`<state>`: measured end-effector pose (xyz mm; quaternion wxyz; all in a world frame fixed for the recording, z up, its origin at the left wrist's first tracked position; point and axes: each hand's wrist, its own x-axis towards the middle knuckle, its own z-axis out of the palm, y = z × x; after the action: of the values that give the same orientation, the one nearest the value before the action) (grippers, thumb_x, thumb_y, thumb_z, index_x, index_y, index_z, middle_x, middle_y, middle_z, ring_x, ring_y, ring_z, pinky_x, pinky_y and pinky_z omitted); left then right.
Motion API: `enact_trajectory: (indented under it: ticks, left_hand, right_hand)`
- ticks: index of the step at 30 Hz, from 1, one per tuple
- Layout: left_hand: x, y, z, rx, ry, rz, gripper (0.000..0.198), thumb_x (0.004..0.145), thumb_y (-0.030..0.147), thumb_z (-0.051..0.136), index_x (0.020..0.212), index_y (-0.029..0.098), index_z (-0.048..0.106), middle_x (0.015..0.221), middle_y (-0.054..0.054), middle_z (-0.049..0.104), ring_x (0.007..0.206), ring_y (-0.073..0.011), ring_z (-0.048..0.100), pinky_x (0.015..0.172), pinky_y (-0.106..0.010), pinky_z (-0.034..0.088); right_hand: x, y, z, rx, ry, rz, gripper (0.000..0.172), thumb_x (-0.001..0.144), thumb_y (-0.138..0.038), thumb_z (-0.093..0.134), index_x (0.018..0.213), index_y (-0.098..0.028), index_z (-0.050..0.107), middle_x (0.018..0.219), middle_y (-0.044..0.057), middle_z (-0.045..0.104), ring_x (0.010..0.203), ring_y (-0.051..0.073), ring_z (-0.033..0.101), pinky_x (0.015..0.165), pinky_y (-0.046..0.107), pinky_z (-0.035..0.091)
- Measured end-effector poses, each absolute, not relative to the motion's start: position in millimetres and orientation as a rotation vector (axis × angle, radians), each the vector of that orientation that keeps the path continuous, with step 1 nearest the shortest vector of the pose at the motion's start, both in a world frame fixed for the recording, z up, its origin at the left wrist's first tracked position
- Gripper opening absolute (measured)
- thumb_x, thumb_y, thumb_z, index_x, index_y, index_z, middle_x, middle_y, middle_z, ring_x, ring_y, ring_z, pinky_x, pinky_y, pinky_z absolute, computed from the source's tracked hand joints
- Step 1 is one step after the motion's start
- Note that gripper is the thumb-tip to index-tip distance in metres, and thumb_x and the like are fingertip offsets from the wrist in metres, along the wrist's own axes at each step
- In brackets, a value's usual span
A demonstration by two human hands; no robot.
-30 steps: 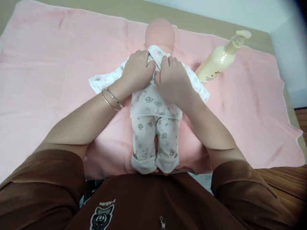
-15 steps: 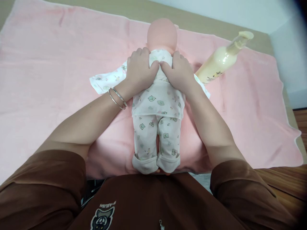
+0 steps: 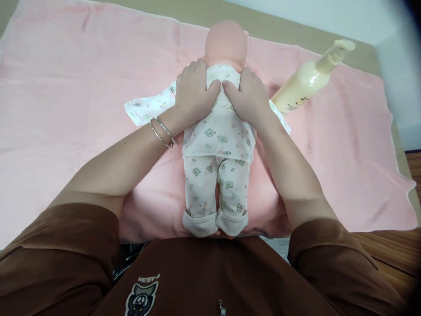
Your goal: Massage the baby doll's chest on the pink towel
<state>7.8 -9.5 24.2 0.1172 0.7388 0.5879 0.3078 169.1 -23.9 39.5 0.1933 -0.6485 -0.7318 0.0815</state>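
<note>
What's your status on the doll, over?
Left hand and right hand flat on baby doll's patterned pajamas, either side of the collar. Pump bottle right, clear of hands.

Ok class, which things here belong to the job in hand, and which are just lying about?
Job in hand: left hand, right hand, bald vinyl baby doll, white bear-print cotton babysuit.
Lying about: cream plastic pump bottle, pink fleece blanket.

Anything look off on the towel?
One thing: the pump bottle lies on its side on the pink towel rather than standing upright. It sits to the right of the doll, its lower end close to the doll's white clothing.
</note>
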Motion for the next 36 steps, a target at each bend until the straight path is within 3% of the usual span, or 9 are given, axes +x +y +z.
enact_trajectory:
  ticks: [4,20,25,31,36]
  left_hand:
    - [6.6,-10.5,24.8,2.179,1.683,0.898,0.013,0.089,0.038,0.043,0.095,0.033,0.054,0.105,-0.01,0.059,0.1,-0.0318,0.051,0.091,-0.052,0.04]
    - [8.6,-10.1,17.7,2.174,1.725,1.019,0.005,0.089,0.023,0.052,0.093,0.025,0.052,0.098,-0.008,0.06,0.095,-0.0263,0.053,0.086,-0.044,0.041]
    - [8.3,-8.1,14.7,2.194,1.699,1.033,0.002,0.09,0.026,0.052,0.091,0.026,0.05,0.097,-0.007,0.06,0.092,-0.026,0.053,0.082,-0.043,0.042]
    - [5.8,-8.2,14.6,2.196,1.636,1.037,0.002,0.089,0.03,0.049,0.09,0.032,0.05,0.097,-0.007,0.06,0.094,-0.0287,0.053,0.08,-0.043,0.038]
    - [9.8,-3.9,8.8,2.144,1.725,1.054,0.008,0.087,0.022,0.055,0.091,0.025,0.049,0.096,-0.005,0.057,0.091,-0.0228,0.048,0.083,-0.039,0.035]
  right_hand:
    - [169.7,-25.0,41.5,-1.809,-2.054,0.228,0.041,0.097,-0.052,0.035,0.108,-0.015,0.05,0.116,0.015,0.058,0.109,0.033,0.052,0.096,0.053,0.041]
    - [171.9,-22.9,38.6,-1.822,-2.083,0.229,0.044,0.098,-0.057,0.032,0.11,-0.018,0.047,0.118,0.014,0.057,0.11,0.034,0.051,0.096,0.053,0.041]
    - [172.6,-22.0,38.8,-1.824,-2.097,0.243,0.046,0.097,-0.06,0.03,0.11,-0.019,0.047,0.118,0.014,0.056,0.111,0.033,0.051,0.096,0.052,0.041]
    - [169.2,-23.1,40.5,-1.844,-2.053,0.225,0.038,0.097,-0.051,0.036,0.11,-0.017,0.049,0.117,0.014,0.058,0.11,0.034,0.052,0.095,0.053,0.042]
    - [168.8,-24.3,40.8,-1.83,-2.053,0.225,0.041,0.096,-0.053,0.037,0.11,-0.016,0.051,0.116,0.014,0.058,0.109,0.034,0.053,0.095,0.054,0.042]
